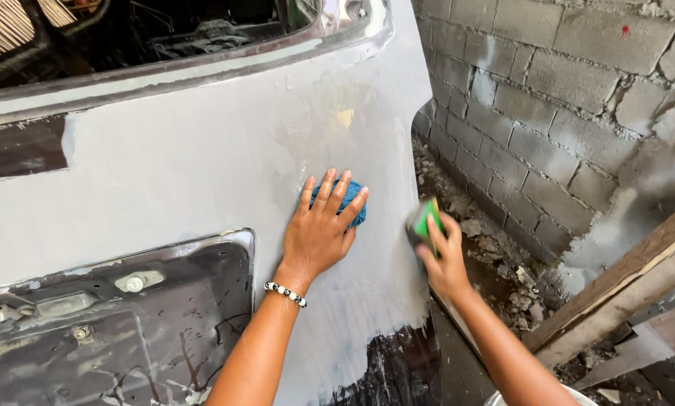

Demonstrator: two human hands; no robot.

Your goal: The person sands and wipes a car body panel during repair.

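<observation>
**Hands on the grey car panel**

The left hand (319, 229), fingers spread flat, presses a blue cloth (350, 197) against the primed grey car panel (187, 165), near its right edge. The right hand (443, 259) is closed around a green-and-black sanding block (425, 222) at that same edge. A pale bucket rim (570, 392) shows at the bottom; its contents are hidden.

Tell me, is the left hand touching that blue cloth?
Touching: the head view shows the left hand pressed flat over the blue cloth against the grey car panel.
</observation>
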